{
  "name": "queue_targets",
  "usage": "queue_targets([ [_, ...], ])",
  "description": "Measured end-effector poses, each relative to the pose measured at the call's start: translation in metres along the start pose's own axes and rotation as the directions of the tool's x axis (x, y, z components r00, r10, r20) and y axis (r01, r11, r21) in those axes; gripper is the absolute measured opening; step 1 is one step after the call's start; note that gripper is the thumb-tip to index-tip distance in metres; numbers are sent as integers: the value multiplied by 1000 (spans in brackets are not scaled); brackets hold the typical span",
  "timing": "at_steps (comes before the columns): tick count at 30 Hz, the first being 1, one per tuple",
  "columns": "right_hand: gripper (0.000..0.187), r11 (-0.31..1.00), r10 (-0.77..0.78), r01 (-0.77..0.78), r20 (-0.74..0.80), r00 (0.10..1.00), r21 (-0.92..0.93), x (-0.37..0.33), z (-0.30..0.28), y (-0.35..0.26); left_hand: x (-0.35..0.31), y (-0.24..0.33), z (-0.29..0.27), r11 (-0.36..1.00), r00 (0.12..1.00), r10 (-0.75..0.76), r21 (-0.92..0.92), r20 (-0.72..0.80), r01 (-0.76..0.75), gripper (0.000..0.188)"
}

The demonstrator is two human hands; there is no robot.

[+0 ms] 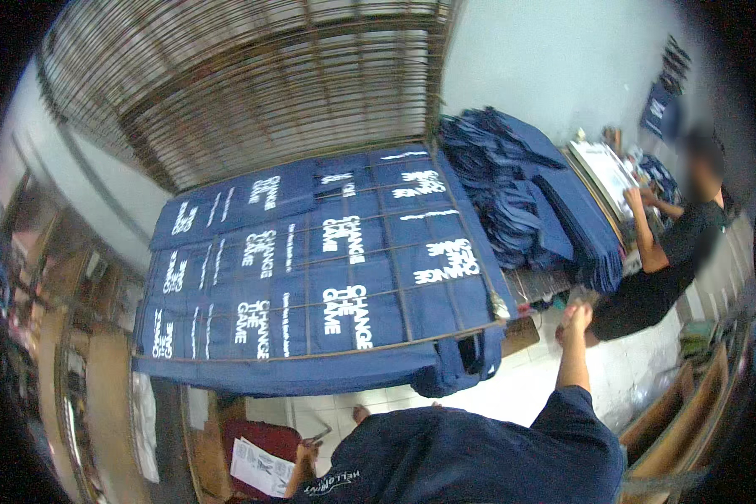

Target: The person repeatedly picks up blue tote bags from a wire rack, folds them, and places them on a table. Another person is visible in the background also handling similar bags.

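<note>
My left hand (307,454) is low at the left, beside a dark red seat (265,445) with a printed white paper (260,467) on it. Its fingers close on something thin and grey, too small to name. To the right my right arm reaches forward; my right hand (577,316) is closed beside a pale, see-through, blurred item (585,296). What its fingers hold I cannot make out. Before me, navy fabric pieces (307,277) with white lettering lie in rows on a wire rack (399,319). A folded navy piece with a strap (458,365) hangs over the rack's near right corner.
Tilted wire racks (277,84) rise behind the fabric. A heap of navy fabric (512,193) lies to the right. Beyond it, another person in dark clothes (659,277) has their hands at a white board (603,175). Wooden boards (680,412) stand at lower right.
</note>
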State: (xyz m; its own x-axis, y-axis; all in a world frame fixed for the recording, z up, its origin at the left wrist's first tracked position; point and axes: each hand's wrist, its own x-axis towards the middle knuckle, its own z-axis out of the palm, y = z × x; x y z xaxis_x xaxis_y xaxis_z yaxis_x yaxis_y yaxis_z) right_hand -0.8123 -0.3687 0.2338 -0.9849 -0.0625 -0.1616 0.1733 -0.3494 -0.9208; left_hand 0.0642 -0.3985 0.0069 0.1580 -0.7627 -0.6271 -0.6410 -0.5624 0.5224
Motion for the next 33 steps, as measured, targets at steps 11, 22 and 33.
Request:
queue_targets([
  [11,39,641,688,-705,-179,703,-302,-85,-118,66,-43,97,43,856,862,418,193,286,-479,61],
  [22,29,905,426,-416,160,891,-88,2,-16,-42,-71,133,76,977,945,214,-59,249,-206,70],
  [33,99,864,287,-378,290,913,332,78,58,-119,-117,131,47,937,950,311,163,11,-308,59],
])
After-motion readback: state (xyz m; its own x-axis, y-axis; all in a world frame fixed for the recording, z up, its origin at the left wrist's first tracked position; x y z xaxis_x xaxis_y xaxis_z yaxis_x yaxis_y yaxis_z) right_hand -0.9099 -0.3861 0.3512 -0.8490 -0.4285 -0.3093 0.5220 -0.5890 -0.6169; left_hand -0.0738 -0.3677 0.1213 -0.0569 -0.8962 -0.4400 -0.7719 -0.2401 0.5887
